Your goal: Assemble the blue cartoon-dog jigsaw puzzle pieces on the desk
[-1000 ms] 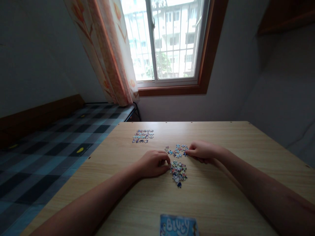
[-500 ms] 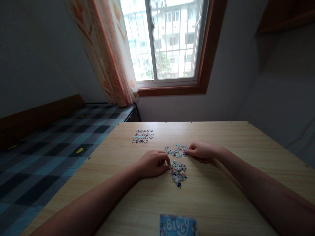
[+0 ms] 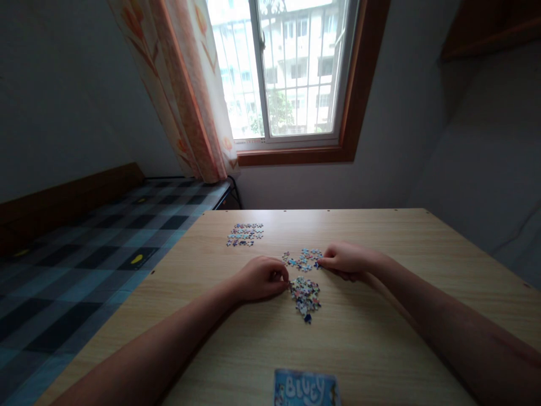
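A heaped pile of small jigsaw puzzle pieces (image 3: 306, 294) lies in the middle of the wooden table. At the pile's upper left edge, my left hand (image 3: 262, 278) is closed in a pinch, with a small piece at its thumb and fingertip. Beyond the pile is a looser, flatter group of puzzle pieces (image 3: 305, 259), many light blue. My right hand (image 3: 349, 260) rests at the right side of that group, its thumb and forefinger pinched on a dark blue puzzle piece (image 3: 318, 264). Farther back to the left, more puzzle pieces (image 3: 245, 235) lie in several rows.
A blue box with "BLUEY" lettering (image 3: 307, 389) sits at the near edge of the table (image 3: 380, 349). To the left is a bed with a checked cover (image 3: 101, 254). A window (image 3: 296, 73) with a flowered curtain (image 3: 186, 96) is behind the table.
My left hand has shifted slightly left and away from me, with a piece at the pile's edge moving along by its fingertips. My right hand has stayed in place.
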The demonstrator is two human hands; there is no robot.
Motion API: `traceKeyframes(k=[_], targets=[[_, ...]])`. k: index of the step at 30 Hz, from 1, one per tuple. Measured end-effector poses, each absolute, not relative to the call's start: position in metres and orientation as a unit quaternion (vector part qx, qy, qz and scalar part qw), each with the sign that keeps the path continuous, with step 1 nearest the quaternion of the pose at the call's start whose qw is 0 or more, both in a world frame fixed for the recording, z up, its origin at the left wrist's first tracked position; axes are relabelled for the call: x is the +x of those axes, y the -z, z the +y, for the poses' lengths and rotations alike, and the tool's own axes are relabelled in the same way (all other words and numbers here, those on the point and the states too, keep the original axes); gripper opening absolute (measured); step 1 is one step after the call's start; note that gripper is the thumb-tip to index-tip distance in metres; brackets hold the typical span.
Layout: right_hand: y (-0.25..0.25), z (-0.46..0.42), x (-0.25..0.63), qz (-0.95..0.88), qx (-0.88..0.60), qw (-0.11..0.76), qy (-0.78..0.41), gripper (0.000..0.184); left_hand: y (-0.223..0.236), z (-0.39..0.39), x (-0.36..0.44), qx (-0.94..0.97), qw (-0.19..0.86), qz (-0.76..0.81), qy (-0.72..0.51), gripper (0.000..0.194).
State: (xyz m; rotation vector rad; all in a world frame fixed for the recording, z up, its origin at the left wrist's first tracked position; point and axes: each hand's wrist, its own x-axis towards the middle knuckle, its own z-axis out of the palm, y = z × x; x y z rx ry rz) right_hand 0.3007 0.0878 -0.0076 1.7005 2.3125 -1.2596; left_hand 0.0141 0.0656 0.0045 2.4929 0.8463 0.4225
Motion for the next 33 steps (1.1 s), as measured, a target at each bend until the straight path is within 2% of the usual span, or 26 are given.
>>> traceKeyframes(k=[15,22,27,33], targets=[[0.006,0.087,0.301,0.741,0.540,0.006,0.399,0.054,0.001,0.073,0.011,0.866,0.318,0.340,-0.182,0.010],[0.009,0.089,0.302,0.737,0.543,0.005,0.404,0.055,0.000,0.072,0.011,0.864,0.321,0.338,-0.192,0.010],[0.009,0.088,0.301,0.734,0.541,0.003,0.411,0.056,-0.004,0.072,0.009,0.892,0.297,0.307,-0.148,0.009],[0.006,0.087,0.300,0.733,0.544,0.009,0.407,0.055,-0.009,0.068,0.012,0.896,0.276,0.322,-0.135,0.025]])
